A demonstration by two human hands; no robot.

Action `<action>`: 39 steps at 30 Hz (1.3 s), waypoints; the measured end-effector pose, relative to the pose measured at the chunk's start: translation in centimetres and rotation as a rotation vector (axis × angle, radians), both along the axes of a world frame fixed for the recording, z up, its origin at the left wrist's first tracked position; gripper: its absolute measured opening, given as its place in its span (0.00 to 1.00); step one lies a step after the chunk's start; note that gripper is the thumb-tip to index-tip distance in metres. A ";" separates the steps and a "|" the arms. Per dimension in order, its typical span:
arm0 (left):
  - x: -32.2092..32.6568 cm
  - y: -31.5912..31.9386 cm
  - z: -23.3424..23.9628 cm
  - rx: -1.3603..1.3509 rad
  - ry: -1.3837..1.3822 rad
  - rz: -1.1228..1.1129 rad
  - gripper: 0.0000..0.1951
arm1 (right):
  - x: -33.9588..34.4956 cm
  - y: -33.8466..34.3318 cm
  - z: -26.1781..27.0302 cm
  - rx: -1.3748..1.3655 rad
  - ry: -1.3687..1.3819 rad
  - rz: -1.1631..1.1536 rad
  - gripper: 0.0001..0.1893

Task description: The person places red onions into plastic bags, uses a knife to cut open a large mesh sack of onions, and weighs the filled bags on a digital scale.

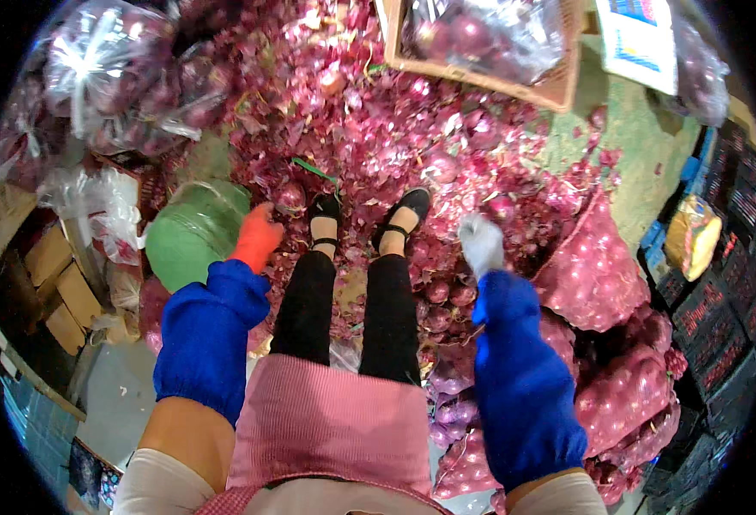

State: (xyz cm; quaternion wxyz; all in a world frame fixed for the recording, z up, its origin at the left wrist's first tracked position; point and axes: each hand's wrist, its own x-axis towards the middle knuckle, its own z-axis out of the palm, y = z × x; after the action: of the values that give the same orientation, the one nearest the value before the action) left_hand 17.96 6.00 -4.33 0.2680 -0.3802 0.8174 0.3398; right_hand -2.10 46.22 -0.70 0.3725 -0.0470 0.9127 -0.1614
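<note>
My left hand, in an orange-red glove, hangs beside a rounded green object partly covered by clear plastic. Its fingers look loosely curled, and their inner side is hidden. My right hand, in a pale grey glove, is closed like a fist with nothing visible in it. It hovers above red onions and loose onion skins on the floor. Close to its right leans a pink mesh sack full of onions. Blue sleeve covers reach over both forearms.
An orange plastic crate holds onions in clear plastic. Tied plastic bags of onions are piled at upper left. More mesh sacks lie at right near dark stacked crates. Cardboard boxes stand at left. A green strap lies before my shoes.
</note>
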 end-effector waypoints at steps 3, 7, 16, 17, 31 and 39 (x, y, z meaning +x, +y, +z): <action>-1.0 3.1 -7.6 -0.054 -0.021 0.054 0.31 | -3.4 1.9 -11.4 0.008 0.217 0.196 0.17; 0.5 4.4 -14.7 -0.295 0.045 -0.037 0.42 | -4.5 -1.7 -20.3 0.333 0.256 0.218 0.30; -2.2 1.7 -16.8 -0.191 -0.210 0.014 0.46 | -5.3 -7.6 -22.2 0.347 0.089 -0.169 0.53; -2.5 1.5 -16.2 -0.091 -0.202 0.117 0.45 | -6.0 -6.2 -22.5 0.274 -0.005 -0.233 0.49; -15.4 6.1 7.4 1.981 0.028 1.157 0.52 | -4.9 -5.0 3.3 -1.362 -1.322 -1.422 0.29; -28.2 11.2 17.8 1.769 -0.015 1.067 0.46 | -13.0 -3.0 12.5 -1.607 -1.360 -1.661 0.18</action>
State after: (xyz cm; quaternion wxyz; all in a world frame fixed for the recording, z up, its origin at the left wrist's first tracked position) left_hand -10.22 17.17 13.45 0.2715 -0.3623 -0.0015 0.8917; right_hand -15.07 43.19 11.82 0.4110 0.4021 -0.0417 -0.8171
